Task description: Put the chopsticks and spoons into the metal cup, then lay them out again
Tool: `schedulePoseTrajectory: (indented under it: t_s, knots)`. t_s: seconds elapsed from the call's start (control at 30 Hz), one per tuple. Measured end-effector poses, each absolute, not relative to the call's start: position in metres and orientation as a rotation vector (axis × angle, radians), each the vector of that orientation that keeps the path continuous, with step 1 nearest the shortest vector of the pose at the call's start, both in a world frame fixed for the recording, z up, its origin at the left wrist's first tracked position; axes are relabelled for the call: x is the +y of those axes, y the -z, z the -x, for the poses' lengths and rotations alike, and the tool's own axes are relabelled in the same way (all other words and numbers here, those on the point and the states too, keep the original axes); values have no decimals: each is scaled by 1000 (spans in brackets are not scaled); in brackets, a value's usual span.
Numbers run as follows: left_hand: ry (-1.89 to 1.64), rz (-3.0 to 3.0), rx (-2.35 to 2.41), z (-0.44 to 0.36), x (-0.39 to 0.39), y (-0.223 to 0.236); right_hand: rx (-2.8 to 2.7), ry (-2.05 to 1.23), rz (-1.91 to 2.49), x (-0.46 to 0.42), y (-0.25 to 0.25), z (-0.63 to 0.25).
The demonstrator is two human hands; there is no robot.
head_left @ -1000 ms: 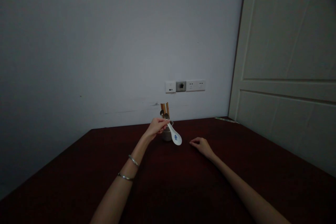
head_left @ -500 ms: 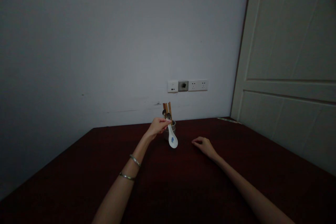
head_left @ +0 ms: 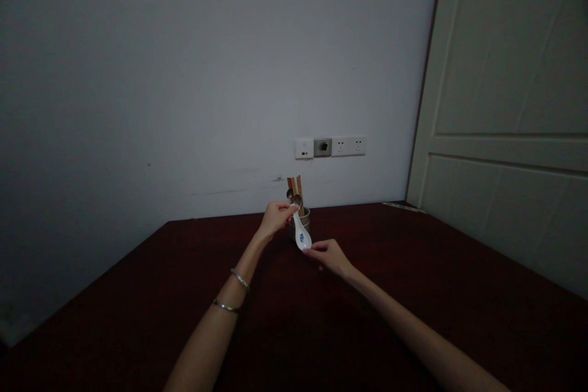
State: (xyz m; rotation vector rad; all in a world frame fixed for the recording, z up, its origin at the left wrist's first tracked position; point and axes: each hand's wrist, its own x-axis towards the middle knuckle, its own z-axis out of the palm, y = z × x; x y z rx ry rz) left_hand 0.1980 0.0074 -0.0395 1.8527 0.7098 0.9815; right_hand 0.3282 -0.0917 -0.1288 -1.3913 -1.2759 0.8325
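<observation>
Progress: the white spoon (head_left: 301, 234) was in hand, raised in front of the cup (head_left: 307, 223) that stood just beyond the left hand (head_left: 275, 218). Both hands were at the spoon, so handling was judged to be under way and unfinished. Letting go was outstanding; the spoon had not been laid on the table (head_left: 220, 251) below the hands, nor was it inside the cup. Chopsticks (head_left: 299, 186) and metal spoons (head_left: 297, 200) stood in the cup, past the left fingertips.

Hands: the left was closed in a pinch on the handle's end. The right hand (head_left: 331, 255) was nearly closed, thumb and fingertips appearing to pinch the bowl's tip; firmness could not be told.

Orientation: the spoon was tilted, its handle end up at the left hand and its bowl down at the right fingertips. The long axis sloped between the two hands, steeper than level. The hollow, bearing a blue mark, faced the wearer.
</observation>
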Motion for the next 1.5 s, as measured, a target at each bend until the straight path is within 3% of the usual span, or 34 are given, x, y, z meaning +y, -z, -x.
schedulePoseTrajectory:
  t_s: [0.23, 0.7, 1.03, 1.3, 1.5]
  knots:
    - [-988, -1931, 751, -182, 13, 34, -1082, -627, 1405, -84, 114, -352]
    - [-307, -2039, 584, -191, 13, 77, -1447, 85, 1258, -55, 31, -370]
    - [-240, -2007, 469, -197, 20, 95, -1561, 220, 1281, -37, 36, -381]
    - [-309, -1923, 708, -160, 69, 106, -1478, 383, 1313, 5, -10, -403]
    - [-426, -1830, 863, -147, 86, 114, -1538, 469, 1359, 35, -2, -407]
